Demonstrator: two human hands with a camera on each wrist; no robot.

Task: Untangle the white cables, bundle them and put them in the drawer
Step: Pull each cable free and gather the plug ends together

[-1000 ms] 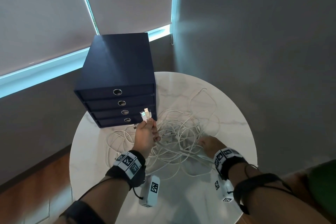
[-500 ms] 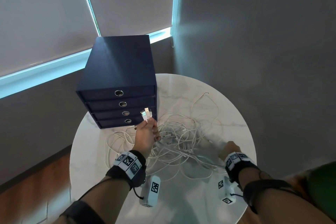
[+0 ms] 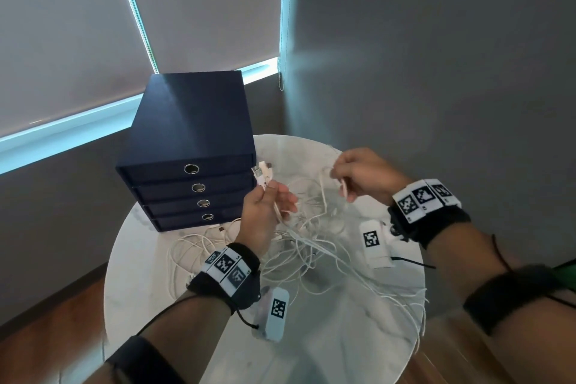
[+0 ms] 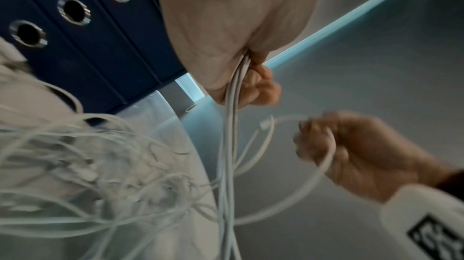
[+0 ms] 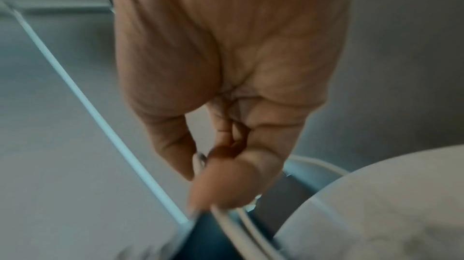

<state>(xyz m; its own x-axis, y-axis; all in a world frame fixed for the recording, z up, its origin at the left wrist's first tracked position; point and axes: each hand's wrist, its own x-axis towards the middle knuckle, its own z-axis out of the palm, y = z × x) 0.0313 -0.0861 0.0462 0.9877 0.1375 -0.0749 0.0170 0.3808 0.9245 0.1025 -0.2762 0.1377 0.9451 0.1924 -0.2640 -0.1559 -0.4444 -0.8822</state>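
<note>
The left hand (image 3: 265, 215) is pinching a small sheaf of cable ends, its grip curled tight round them so the plugs (image 3: 262, 174) are sticking up at the centre of the head view, just in front of the dark blue drawer unit (image 3: 190, 146). In the left wrist view several strands are running down out of that fist into the heap. The right hand (image 3: 364, 176), right of centre, is holding one loop of cable in a narrow pinch and lifting it clear of the pile. The white cables (image 3: 314, 246) themselves are lying mostly in a loose snarl on the round pale surface (image 3: 327, 349), between the two wrists, with some strands trailing toward the lower right edge.

The likeliest trouble is a knot tightening: the two hands are drawing on strands that probably cross somewhere in the heap, and pulling them apart may cinch a loop rather than free it. A second risk is the trailing strands at the lower right, which look near the rim; a tug could be sliding them over the edge, and their weight might drag more of the heap after them. The gathered ends may also be slipping unevenly in the left fist if one cable takes all the tension. All four drawers are appearing closed, so nothing can go in yet.
</note>
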